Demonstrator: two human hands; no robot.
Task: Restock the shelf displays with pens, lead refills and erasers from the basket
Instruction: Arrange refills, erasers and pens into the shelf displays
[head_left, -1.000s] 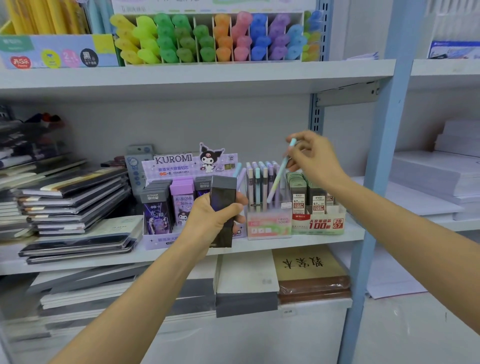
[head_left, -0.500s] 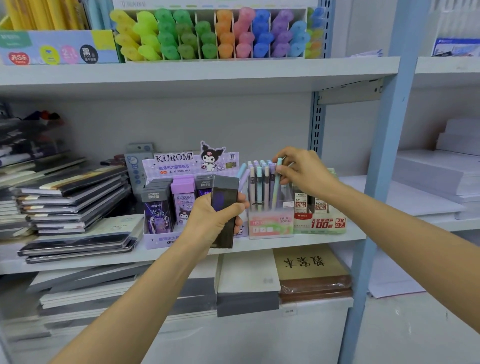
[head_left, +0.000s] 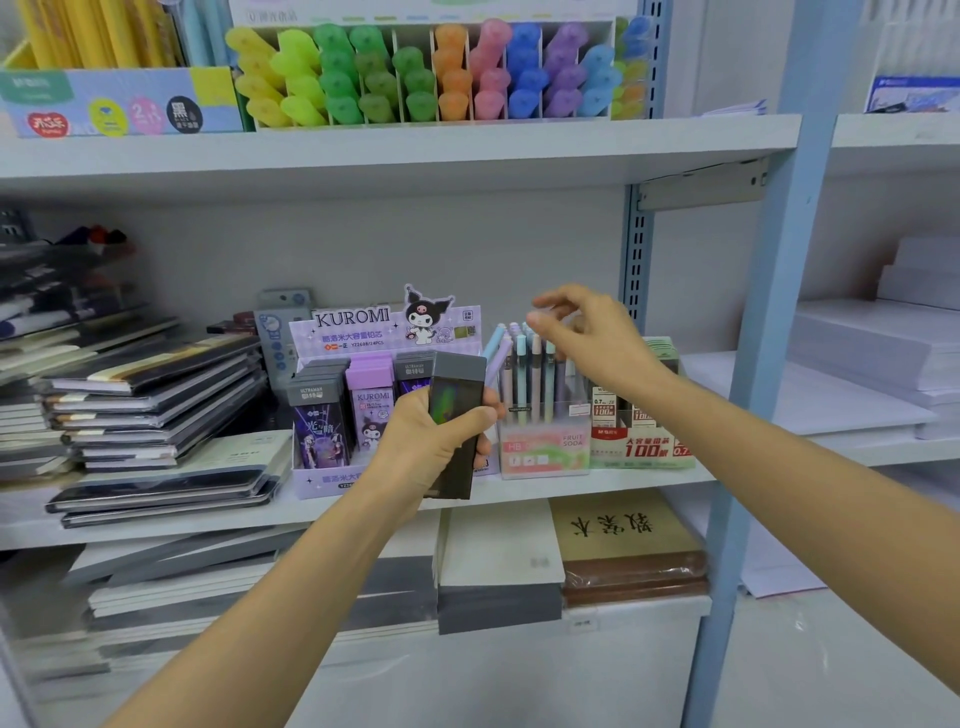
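Observation:
My left hand (head_left: 439, 431) grips a dark grey lead refill case (head_left: 457, 423) upright in front of the purple Kuromi display box (head_left: 332, 475), which holds more refill cases. My right hand (head_left: 592, 338) hovers empty just above the clear pen display box (head_left: 543, 452), fingers loosely spread and slightly blurred. Several pastel pens (head_left: 519, 369) stand upright in that box. A red and green lead refill box (head_left: 644, 447) sits right of the pens, partly hidden by my right forearm. No basket is in view.
Stacked notebooks (head_left: 150, 405) fill the shelf's left side. Highlighters (head_left: 426, 78) line the shelf above. A blue upright post (head_left: 753, 415) stands right of the displays, with white paper reams (head_left: 883, 343) beyond. More books (head_left: 623, 551) lie on the shelf below.
My right hand lowered a pastel pen into the pen display box, let go of it, and has lifted slightly, now empty. My left hand kept holding the refill case still.

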